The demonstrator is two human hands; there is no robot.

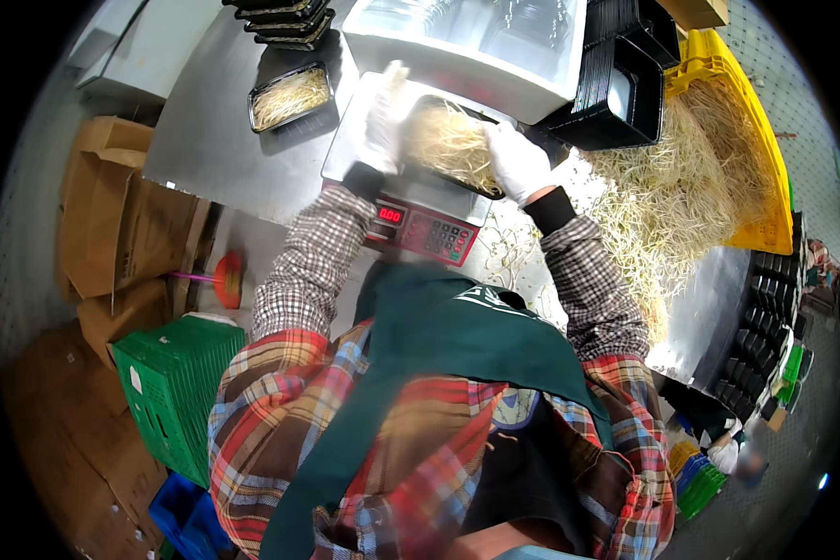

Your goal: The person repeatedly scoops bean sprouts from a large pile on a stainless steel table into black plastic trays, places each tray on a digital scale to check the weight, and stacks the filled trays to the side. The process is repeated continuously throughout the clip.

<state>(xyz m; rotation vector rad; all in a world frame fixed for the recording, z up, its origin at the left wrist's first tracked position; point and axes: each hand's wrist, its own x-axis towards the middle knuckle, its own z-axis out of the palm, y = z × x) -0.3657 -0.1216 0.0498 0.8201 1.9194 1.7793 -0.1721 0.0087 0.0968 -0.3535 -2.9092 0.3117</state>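
A black tray of pale bean sprouts [453, 142] is over the platform of a red digital scale [425, 231], its sprouts blurred by motion. My left hand [383, 119], in a white glove, is beside the tray's left side with its fingers stretched out, holding nothing. At the right edge, my white-gloved right hand [518, 161] has its fingers closed on the tray rim, next to the sprouts; the thumb is hard to make out. Another filled tray [291, 97] lies on the metal table to the left.
A white foam box [467, 70] stands behind the scale. Stacked black trays [616, 98] are to its right, beside a yellow crate [765, 201] spilling a large sprout heap [667, 177]. More filled trays [285, 23] are stacked far left. Green crates [177, 387] and cardboard boxes [126, 205] stand lower left.
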